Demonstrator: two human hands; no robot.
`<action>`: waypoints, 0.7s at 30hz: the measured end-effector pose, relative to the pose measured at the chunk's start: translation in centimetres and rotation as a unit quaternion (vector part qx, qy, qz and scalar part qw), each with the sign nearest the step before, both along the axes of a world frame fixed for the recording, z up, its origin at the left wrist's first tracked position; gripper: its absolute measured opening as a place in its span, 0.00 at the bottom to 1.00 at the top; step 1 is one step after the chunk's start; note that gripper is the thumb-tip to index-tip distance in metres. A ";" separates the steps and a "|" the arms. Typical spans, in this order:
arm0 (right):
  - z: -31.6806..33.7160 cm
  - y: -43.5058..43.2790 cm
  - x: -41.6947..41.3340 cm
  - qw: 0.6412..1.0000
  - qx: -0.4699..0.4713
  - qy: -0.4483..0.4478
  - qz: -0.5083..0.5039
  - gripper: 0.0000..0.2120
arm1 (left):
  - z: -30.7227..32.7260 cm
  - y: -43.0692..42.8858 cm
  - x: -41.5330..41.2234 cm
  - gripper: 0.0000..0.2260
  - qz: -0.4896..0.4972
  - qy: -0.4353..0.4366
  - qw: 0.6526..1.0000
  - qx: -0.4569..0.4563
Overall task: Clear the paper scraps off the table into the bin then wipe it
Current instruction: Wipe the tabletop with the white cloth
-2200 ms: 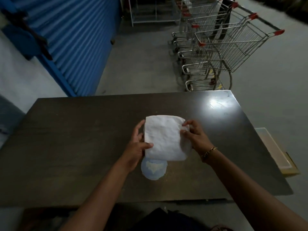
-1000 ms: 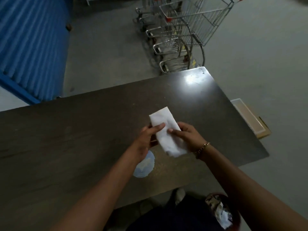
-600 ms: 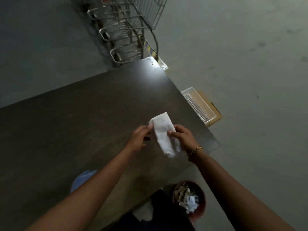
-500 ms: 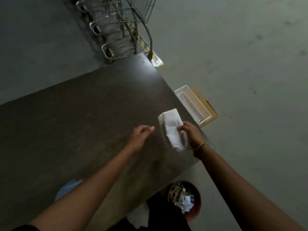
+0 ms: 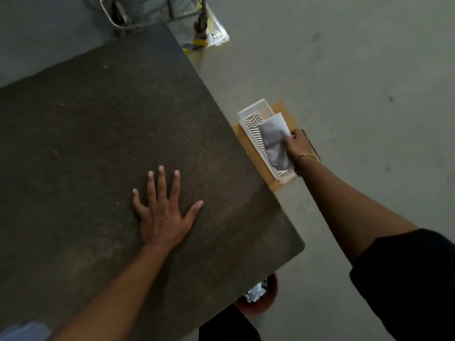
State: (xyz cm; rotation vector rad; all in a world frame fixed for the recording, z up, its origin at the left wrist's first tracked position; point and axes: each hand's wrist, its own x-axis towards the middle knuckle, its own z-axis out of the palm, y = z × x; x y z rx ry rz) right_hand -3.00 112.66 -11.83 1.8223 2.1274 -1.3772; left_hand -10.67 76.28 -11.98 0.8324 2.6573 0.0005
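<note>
My right hand (image 5: 298,144) grips a folded white cloth (image 5: 275,140) out past the table's right edge, over a white ribbed tray (image 5: 253,119) on the floor. Whether the cloth touches the tray I cannot tell. My left hand (image 5: 162,210) lies flat on the dark table (image 5: 98,134), fingers spread, holding nothing. A red bin (image 5: 268,295) with white paper scraps (image 5: 254,291) stands on the floor under the table's near right corner, partly hidden by the tabletop.
The tray rests on a brown cardboard piece (image 5: 283,112). Shopping cart bases (image 5: 152,11) stand beyond the table's far corner, by a striped floor marking (image 5: 209,38). A light blue patch (image 5: 22,331) shows at the table's near left edge. Bare concrete floor lies to the right.
My left hand let go of the cloth and came down flat on the table. My right hand carried the cloth rightward off the table, over the floor tray. The view swung right.
</note>
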 end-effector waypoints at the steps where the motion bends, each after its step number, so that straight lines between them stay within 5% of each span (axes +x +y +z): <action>1: -1.2 0.7 -0.7 0.999 0.020 -0.011 0.024 0.14 | -0.2 -0.1 0.1 0.42 -0.001 0.013 1.000 0.005; 7: -6.3 2.5 -3.6 0.983 0.033 -0.104 0.145 0.15 | -0.5 -0.3 0.2 0.41 0.001 0.047 0.999 0.017; 11: -7.2 2.5 -3.9 0.919 0.166 -0.218 0.284 0.16 | -0.7 -0.4 0.1 0.41 0.006 0.058 0.998 0.032; 15: -7.9 2.0 -3.2 0.861 0.263 -0.208 0.382 0.23 | -0.8 -0.4 0.1 0.41 0.007 0.067 0.997 0.038; 21: -9.2 3.1 -4.7 0.931 0.055 -0.141 0.333 0.19 | -1.0 -0.5 0.1 0.40 0.004 0.080 0.996 0.044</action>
